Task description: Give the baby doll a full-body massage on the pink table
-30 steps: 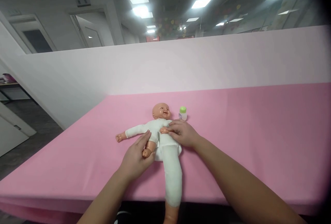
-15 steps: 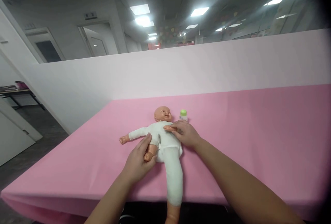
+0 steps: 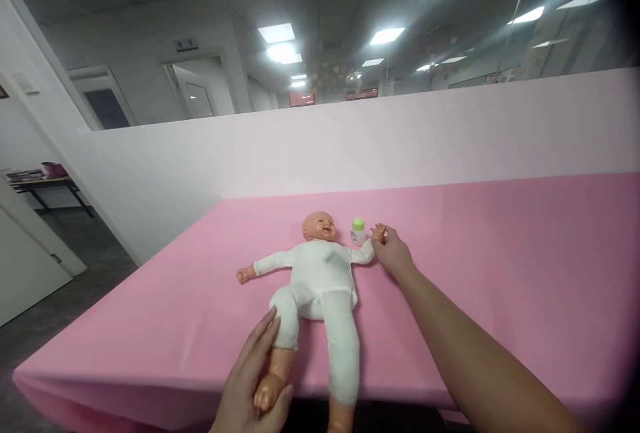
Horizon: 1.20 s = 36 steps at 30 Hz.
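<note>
The doll [image 3: 320, 273] lies face-up on the pink bench [image 3: 500, 260], head away, legs toward the person (past the near edge). Left hand [image 3: 255, 386] fingers clasp its foot; right hand [image 3: 393, 253] fingers pinch its wrist.

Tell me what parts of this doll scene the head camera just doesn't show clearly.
- Head view: the doll has one foot cut off by the bottom edge.
- Its other foot is partly wrapped by the left hand.
- The doll's small hand is covered by the right hand.
- The label on the green-capped bottle is too small to read.
- Items on the far left desk are blurred.
</note>
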Available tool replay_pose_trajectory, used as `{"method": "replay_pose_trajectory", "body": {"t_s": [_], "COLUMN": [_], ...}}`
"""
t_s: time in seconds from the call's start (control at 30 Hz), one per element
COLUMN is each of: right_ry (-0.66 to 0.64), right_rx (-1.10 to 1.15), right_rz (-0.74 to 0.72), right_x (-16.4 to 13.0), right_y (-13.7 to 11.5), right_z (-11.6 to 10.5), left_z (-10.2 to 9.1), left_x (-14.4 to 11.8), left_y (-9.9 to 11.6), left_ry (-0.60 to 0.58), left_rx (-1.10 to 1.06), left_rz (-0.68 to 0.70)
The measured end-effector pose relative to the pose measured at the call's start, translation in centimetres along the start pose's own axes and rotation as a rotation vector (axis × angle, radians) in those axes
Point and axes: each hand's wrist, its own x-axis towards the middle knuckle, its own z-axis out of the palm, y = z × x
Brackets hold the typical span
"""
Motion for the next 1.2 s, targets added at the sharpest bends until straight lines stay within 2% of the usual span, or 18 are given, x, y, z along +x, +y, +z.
{"method": "replay_pose_trajectory", "body": {"t_s": [0.27,0.47,0.6,0.73,0.83,0.9,1.0,1.2], "right_ry": [-0.09,-0.078,0.006,0.059,-0.02,-0.105,-0.164,-0.226], "right_rx": [-0.464,-0.391,-0.259,-0.145,-0.131,-0.188,-0.292,-0.402], "right_rz": [0.123,0.096,-0.049,-0.271,-0.451,-0.588,-0.757,-0.803], "right_x": [1.5,1.0,-0.1,-1.9,-3.8,-4.9,-6.1,-6.4], "right_y": [2.3,1.4,-0.2,-2.3,-4.1,-5.0,-5.9,-5.8], "right_z": [-0.1,-0.3,0.0,1.2,2.4,3.1,3.9,4.0], "left_z": [0.6,1.3,1.4,1.1,0.8,0.9,1.5,3.8], "left_x": [-2.4,-2.7,-2.1,-0.3,1.8,3.3,5.4,8.0], "left_y": [-0.5,-1.3,-0.7,0.4,0.7,0.6,-0.2,-2.3], "left_ry": [0.006,0.025,0.042,0.055,0.044,0.04,0.018,-0.017], "left_rx": [0.053,0.197,0.149,0.087,0.065,0.079,0.117,0.063], "left_rz": [0.056,0.077,0.037,0.006,-0.014,-0.014,-0.015,-0.132]}}
